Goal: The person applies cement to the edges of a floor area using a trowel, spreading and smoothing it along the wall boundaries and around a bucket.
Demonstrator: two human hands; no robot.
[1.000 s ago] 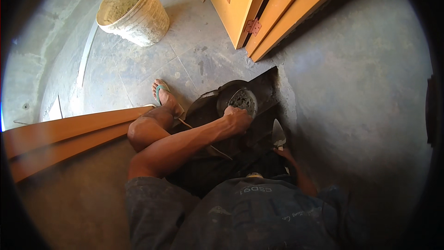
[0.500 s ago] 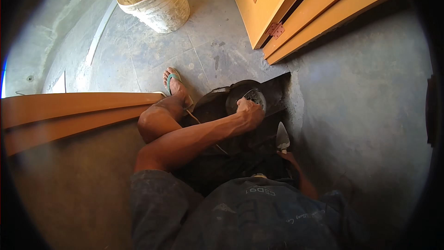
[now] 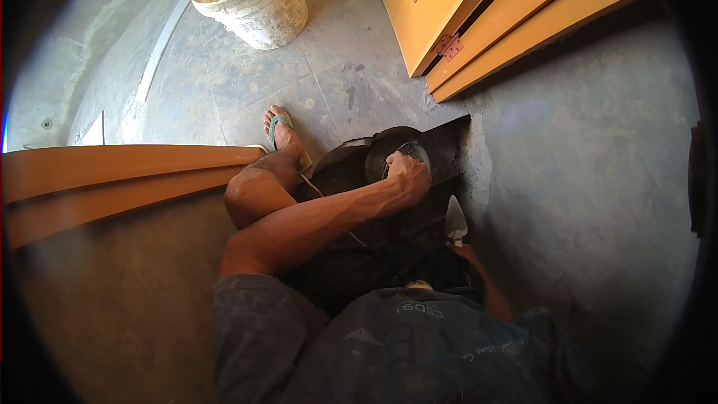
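My left hand [image 3: 408,170] reaches across in front of me, its fingers closed at the rim of a small round container [image 3: 419,152]. A thin curved wire, which looks like its handle, shows beside the fingers. The hand hides much of the container, and its inside looks grey. Behind and around it are dark, rounded shapes that I cannot clearly make out. Low on the right, my right hand [image 3: 465,251] grips a pointing trowel [image 3: 456,218], the grey blade pointing away from me. The trowel is apart from the container.
A mortar-stained white bucket [image 3: 258,11] stands on the grey floor [image 3: 321,78] at the far left. An orange wooden door [image 3: 426,15] and its frame are at the far right; another wooden frame [image 3: 127,172] lies left. Close on the right is a grey wall [image 3: 591,150].
My left hand has shifted slightly, and the container seems to have turned: the lumpy grey mortar that showed in it is now mostly out of sight. The trowel has barely moved.
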